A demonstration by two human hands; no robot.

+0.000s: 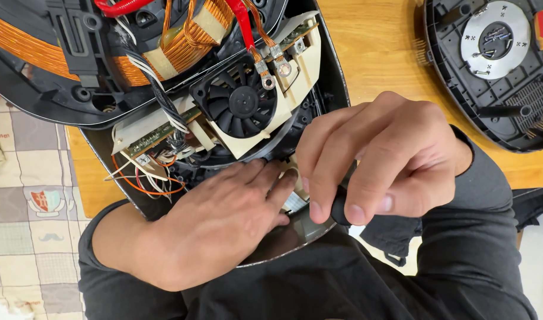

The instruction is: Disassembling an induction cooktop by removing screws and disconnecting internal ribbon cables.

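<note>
Near the lower centre of the head view, the left hand lies flat, fingers extended and holding nothing, on the rim of an opened black appliance housing that rests on the worktop. Just to its right, the right hand has its fingers curled tightly around a black tool handle; only the butt of this handle shows below the thumb, and the shaft and tip are hidden behind the fingers, so the point of contact inside the housing cannot be made out. Above the hands sits a black cooling fan in a cream plastic bracket, with a green circuit board partly covered by white and orange wires. A copper coil and red cables are cut off by the upper edge. At upper right, a second dark housing with a round metal disc is cropped by the frame, and a red-and-yellow screwdriver lies on it. The worktop is pale wood; a checked cloth covers the left side. Dark sleeves fill the bottom.
</note>
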